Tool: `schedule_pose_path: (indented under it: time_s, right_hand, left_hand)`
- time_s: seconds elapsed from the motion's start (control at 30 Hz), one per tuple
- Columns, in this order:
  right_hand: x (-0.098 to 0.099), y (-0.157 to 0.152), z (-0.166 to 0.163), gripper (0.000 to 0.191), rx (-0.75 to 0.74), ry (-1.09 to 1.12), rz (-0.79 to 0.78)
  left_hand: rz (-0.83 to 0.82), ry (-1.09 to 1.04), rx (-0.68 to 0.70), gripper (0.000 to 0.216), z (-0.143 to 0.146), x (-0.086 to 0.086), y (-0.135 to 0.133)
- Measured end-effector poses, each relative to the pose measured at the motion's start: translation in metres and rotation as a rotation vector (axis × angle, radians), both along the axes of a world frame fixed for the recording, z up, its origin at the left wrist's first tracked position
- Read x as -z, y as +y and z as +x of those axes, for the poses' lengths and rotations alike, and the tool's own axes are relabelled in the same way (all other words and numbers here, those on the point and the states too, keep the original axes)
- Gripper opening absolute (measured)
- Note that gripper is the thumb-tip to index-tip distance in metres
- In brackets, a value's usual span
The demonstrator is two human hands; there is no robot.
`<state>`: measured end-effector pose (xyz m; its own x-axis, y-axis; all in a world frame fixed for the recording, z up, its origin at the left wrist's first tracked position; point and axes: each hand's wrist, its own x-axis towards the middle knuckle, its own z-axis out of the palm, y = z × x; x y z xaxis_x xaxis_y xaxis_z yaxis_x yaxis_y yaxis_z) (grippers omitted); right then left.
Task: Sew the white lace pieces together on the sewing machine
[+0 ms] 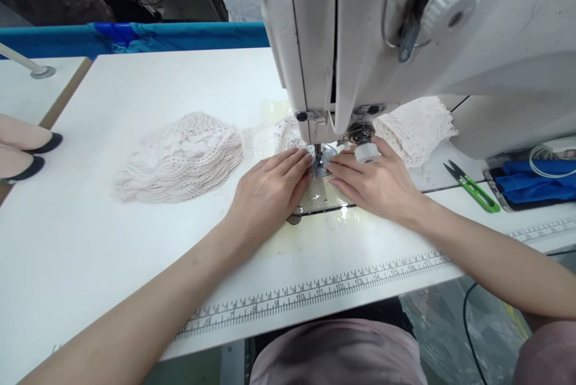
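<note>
A white sewing machine [405, 31] fills the upper right, its presser foot [319, 163] down on the needle plate. My left hand [270, 190] lies flat with fingers stretched out, pressing a small piece of white lace [300, 144] just left of the foot. My right hand [373, 181] rests flat on the other side, fingertips touching the plate beside the foot. A stack of cream lace pieces [180, 157] sits to the left of my left hand. More lace [418, 127] is bunched behind the machine's arm.
Green thread snips [472, 187] lie right of my right hand, near blue cloth [535, 184] on a tray. A tape measure [315, 295] is stuck along the table's front edge. Another person's feet in dark shoes [31, 157] show at the far left.
</note>
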<state>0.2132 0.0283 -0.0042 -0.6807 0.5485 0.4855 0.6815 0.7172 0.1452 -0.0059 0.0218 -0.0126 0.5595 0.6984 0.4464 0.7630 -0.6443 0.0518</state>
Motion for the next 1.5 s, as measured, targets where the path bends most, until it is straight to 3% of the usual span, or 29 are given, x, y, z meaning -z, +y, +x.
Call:
schedule_pose_path:
  time_s: [0.17,0.23,0.3,0.4,0.47,0.57,0.67,0.8,1.07,1.23,1.5]
  right_hand:
    - [-0.002,0.004,0.004,0.026,0.014,0.022,-0.019]
    - [-0.001,0.004,0.005,0.025,-0.008,0.086,-0.048]
    - [0.000,0.003,0.005,0.025,-0.046,0.209,-0.139]
    - [-0.003,-0.005,0.001,0.025,-0.135,0.475,-0.442]
    - [-0.007,-0.010,-0.002,0.024,-0.170,0.633,-0.698]
    - [-0.013,-0.017,-0.008,0.024,-0.232,0.804,-1.048]
    - [-0.017,-0.021,-0.013,0.028,-0.344,0.913,-1.253]
    - [-0.017,-0.024,-0.016,0.035,-0.350,0.936,-1.207]
    - [-0.013,-0.024,-0.016,0.024,-0.271,1.026,-1.095]
    - [-0.011,-0.024,-0.015,0.019,-0.188,1.024,-0.949]
    - [-0.009,-0.024,-0.016,0.011,-0.227,0.975,-0.818]
  left_hand:
    - [-0.052,-0.012,-0.064,0.031,-0.004,-0.004,0.007]
    - [-0.146,0.001,-0.128,0.030,-0.009,-0.016,0.008]
    - [-0.342,-0.046,-0.195,0.029,-0.017,-0.034,0.006]
    - [-0.755,-0.327,-0.134,0.032,-0.029,-0.060,-0.003]
    - [-0.925,-0.497,-0.077,0.033,-0.034,-0.071,-0.009]
    - [-1.039,-0.619,-0.029,0.030,-0.034,-0.074,-0.014]
    - [-1.072,-0.686,-0.006,0.030,-0.030,-0.070,-0.016]
    - [-1.137,-0.800,0.030,0.028,-0.027,-0.063,-0.015]
    - [-1.193,-0.921,0.019,0.024,-0.027,-0.058,-0.015]
    - [-1.192,-0.936,-0.009,0.025,-0.024,-0.058,-0.015]
    - [-1.183,-0.910,-0.034,0.029,-0.022,-0.056,-0.015]
